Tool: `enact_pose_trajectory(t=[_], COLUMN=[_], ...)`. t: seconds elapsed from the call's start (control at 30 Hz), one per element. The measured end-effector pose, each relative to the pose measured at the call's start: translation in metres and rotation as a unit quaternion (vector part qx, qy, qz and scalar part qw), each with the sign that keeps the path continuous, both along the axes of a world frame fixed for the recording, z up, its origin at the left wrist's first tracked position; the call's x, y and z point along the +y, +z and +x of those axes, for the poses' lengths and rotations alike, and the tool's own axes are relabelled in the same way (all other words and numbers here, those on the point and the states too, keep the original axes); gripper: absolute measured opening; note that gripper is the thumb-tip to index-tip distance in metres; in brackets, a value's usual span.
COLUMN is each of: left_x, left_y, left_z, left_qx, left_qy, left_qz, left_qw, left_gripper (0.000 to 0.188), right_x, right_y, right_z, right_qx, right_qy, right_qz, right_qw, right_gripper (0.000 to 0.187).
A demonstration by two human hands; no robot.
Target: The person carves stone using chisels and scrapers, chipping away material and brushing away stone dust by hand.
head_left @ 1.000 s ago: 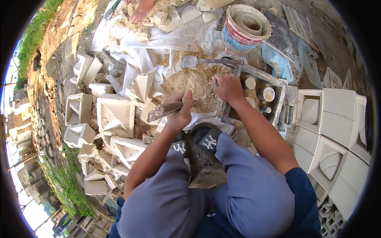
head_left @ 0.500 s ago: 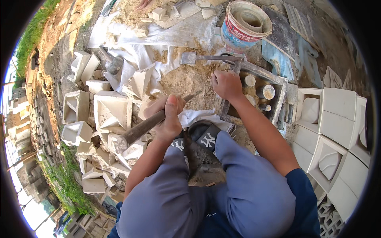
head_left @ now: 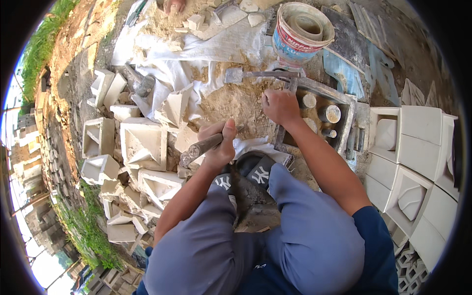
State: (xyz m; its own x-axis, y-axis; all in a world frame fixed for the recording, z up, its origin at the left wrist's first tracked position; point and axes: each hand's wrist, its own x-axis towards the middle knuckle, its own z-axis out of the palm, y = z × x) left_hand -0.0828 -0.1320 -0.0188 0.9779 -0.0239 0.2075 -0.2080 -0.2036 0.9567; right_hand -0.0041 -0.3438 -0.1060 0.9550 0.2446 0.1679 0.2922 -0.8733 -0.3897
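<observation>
My left hand (head_left: 219,145) is closed around a thick, round wooden stick (head_left: 200,147), its blunt end pointing toward me and left. The far end lies over a heap of sandy powder (head_left: 231,105). My right hand (head_left: 281,105) is a fist at the left rim of a square mould frame (head_left: 350,120); whether it grips anything is hidden. Several upright cylinders (head_left: 330,114) stand inside the frame. Just beyond my right hand lies a flat-bladed scraper (head_left: 235,75) with a long bar handle, reaching over the frame's far corner.
Broken and whole cast blocks (head_left: 143,142) pile up on the left, near a hammer (head_left: 145,85). A bucket (head_left: 302,37) stands beyond the frame. Pale blocks (head_left: 420,130) are stacked at right. Another person's hand (head_left: 174,6) shows at the top edge, past a white sheet (head_left: 226,44).
My left hand has shifted slightly right and turned the stick, which now looks shorter, its near end farther from me. The right hand stays in place. More of the other person's hand shows.
</observation>
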Motion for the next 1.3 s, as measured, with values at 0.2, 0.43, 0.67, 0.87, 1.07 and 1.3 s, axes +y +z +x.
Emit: enact_pose_trajectory(t=[0.2,0.43,0.67,0.87,1.07,1.3], left_x=[-0.021,-0.020,0.004,-0.019,-0.005,0.003], left_y=[0.036,0.030,-0.017,0.042,0.009,0.009], left_z=[-0.003,0.008,0.007,0.001,0.015,-0.008], left_qx=[-0.048,0.010,0.030,-0.058,-0.013,0.050], left_qy=[-0.039,0.006,0.039,0.002,0.050,0.026], left_qz=[-0.225,-0.139,0.033,-0.174,0.052,0.033], left_qw=[0.972,0.990,0.998,0.983,0.997,0.998], left_gripper=[0.046,0.046,0.044,0.046,0.045,0.046], right_x=[-0.018,-0.015,0.005,-0.017,-0.006,-0.007], right_y=[0.005,-0.002,0.004,0.005,-0.002,0.003], right_z=[-0.002,-0.002,0.004,-0.001,0.003,0.002], right_qx=[0.022,0.009,0.022,0.022,0.002,0.039], right_qy=[-0.015,-0.018,-0.003,-0.017,-0.013,-0.012], right_qz=[-0.017,-0.013,-0.022,-0.026,-0.013,-0.006], right_qw=[1.000,1.000,1.000,0.999,1.000,0.999], right_gripper=[0.021,0.021,0.021,0.021,0.021,0.020])
